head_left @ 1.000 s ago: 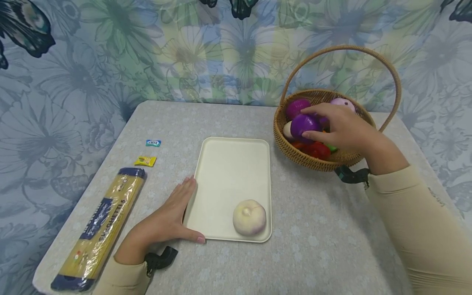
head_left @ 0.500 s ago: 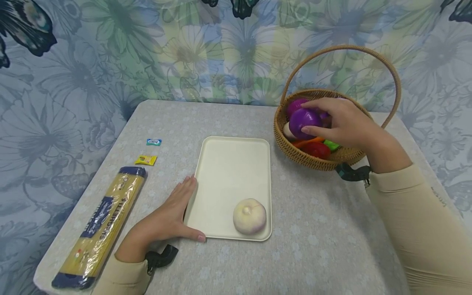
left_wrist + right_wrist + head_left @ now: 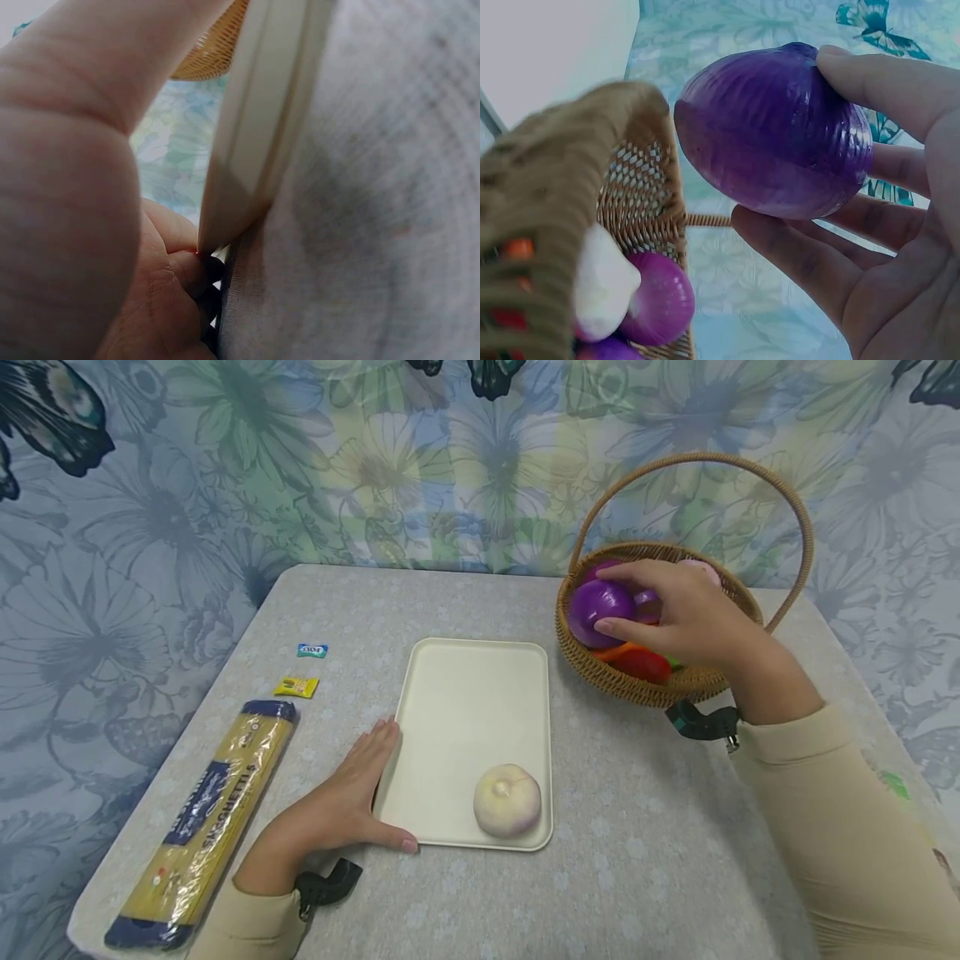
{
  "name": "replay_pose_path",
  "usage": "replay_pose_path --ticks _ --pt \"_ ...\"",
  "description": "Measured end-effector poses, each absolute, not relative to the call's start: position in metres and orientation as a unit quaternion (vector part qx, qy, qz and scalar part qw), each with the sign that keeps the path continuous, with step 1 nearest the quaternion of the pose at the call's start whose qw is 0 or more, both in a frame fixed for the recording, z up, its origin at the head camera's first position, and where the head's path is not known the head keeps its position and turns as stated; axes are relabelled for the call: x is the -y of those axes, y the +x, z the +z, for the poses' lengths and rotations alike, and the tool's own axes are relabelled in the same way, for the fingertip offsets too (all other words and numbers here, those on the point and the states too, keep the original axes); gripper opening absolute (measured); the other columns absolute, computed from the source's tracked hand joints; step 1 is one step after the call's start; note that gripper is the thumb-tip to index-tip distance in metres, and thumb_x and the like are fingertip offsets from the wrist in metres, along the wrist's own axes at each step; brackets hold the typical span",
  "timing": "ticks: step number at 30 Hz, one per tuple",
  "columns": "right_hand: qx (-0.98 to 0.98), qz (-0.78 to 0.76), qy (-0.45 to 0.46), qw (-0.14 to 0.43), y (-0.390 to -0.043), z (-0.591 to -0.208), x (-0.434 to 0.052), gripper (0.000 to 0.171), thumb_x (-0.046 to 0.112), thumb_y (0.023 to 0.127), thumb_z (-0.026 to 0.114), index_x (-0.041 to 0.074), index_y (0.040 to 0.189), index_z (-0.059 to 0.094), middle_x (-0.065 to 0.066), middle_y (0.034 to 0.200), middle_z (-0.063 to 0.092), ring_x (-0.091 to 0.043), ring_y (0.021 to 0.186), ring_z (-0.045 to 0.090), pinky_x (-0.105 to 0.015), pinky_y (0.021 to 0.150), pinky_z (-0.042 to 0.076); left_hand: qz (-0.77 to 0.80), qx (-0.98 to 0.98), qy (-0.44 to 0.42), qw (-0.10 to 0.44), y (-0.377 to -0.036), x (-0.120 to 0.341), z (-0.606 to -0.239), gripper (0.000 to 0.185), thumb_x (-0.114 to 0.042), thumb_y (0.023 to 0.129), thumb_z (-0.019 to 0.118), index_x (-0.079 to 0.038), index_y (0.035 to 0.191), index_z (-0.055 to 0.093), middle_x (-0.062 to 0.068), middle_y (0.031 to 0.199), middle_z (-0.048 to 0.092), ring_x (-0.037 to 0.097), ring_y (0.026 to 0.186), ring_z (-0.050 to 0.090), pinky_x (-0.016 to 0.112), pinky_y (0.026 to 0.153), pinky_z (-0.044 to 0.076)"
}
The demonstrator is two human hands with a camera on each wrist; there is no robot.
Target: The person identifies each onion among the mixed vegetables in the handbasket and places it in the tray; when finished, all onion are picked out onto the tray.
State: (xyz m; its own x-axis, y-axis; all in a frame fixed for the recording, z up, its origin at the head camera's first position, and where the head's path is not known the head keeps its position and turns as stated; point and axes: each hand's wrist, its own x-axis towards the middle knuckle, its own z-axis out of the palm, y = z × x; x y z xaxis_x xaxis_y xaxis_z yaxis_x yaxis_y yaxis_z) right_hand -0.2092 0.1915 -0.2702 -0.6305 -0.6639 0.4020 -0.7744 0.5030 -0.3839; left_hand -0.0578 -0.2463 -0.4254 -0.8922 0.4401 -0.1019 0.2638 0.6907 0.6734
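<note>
My right hand (image 3: 678,610) holds a shiny purple onion (image 3: 602,612) between thumb and fingers, over the left side of the wicker basket (image 3: 637,693). In the right wrist view the onion (image 3: 780,135) appears beside the basket's rim, apart from the vegetables inside. My left hand (image 3: 341,802) lies along the left edge of the cream tray (image 3: 465,710), fingers extended and thumb at the near corner. From the left wrist the tray's side (image 3: 262,112) shows against the fingers. A whitish bulb (image 3: 507,801) with a purple tinge sits on the tray's near right part.
Inside the basket are a magenta onion (image 3: 660,300), a white bulb (image 3: 604,285) and a red vegetable (image 3: 647,666). A spaghetti pack (image 3: 202,827) lies at the left, below a yellow packet (image 3: 296,687) and a blue packet (image 3: 312,651). The basket's tall handle (image 3: 705,457) arches above it.
My right hand has shifted a little to the left with the purple onion, now covering the white bulb in the head view. The left hand and tray have stayed in place.
</note>
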Motion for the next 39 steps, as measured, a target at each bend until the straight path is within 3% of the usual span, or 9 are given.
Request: replay_pose_path --ticks 6,17,29,39 --pt "0.853 0.300 0.420 0.084 -0.203 -0.277 -0.180 0.058 0.009 0.088 0.088 -0.002 0.139 0.064 -0.011 0.132 0.067 -0.028 0.116 0.068 -0.047 0.093 0.058 0.340 -0.910 0.196 0.132 -0.057 0.247 -0.425 0.158 -0.068 0.059 0.096 0.006 0.166 0.005 0.023 0.173 -0.001 0.035 0.159 -0.006 0.053 0.126 -0.002" --pt "0.823 0.337 0.449 0.087 -0.195 -0.291 -0.161 0.054 0.009 0.089 0.086 -0.002 0.138 0.065 -0.008 0.127 0.070 -0.024 0.112 0.069 -0.033 0.082 0.062 0.338 -0.911 0.195 0.135 -0.057 0.246 -0.425 0.159 -0.068 0.059 0.096 0.005 0.166 0.005 0.020 0.173 -0.002 0.033 0.159 -0.007 0.052 0.126 -0.002" --pt "0.812 0.354 0.457 0.076 -0.179 -0.313 -0.142 0.055 0.013 0.089 0.087 -0.001 0.138 0.065 -0.008 0.130 0.069 -0.022 0.114 0.065 -0.045 0.094 0.058 0.334 -0.913 0.190 0.139 -0.056 0.246 -0.424 0.159 -0.069 0.059 0.095 0.004 0.166 0.003 0.020 0.173 -0.003 0.033 0.159 -0.008 0.050 0.126 -0.002" --pt "0.819 0.376 0.433 0.004 -0.165 -0.335 -0.126 0.057 0.022 0.094 0.084 0.001 0.142 0.063 -0.008 0.134 0.068 -0.018 0.109 0.069 -0.035 0.091 0.060 0.341 -0.910 0.196 0.133 -0.058 0.246 -0.426 0.158 -0.069 0.060 0.095 0.006 0.166 0.004 0.022 0.173 -0.001 0.035 0.159 -0.006 0.051 0.126 -0.002"
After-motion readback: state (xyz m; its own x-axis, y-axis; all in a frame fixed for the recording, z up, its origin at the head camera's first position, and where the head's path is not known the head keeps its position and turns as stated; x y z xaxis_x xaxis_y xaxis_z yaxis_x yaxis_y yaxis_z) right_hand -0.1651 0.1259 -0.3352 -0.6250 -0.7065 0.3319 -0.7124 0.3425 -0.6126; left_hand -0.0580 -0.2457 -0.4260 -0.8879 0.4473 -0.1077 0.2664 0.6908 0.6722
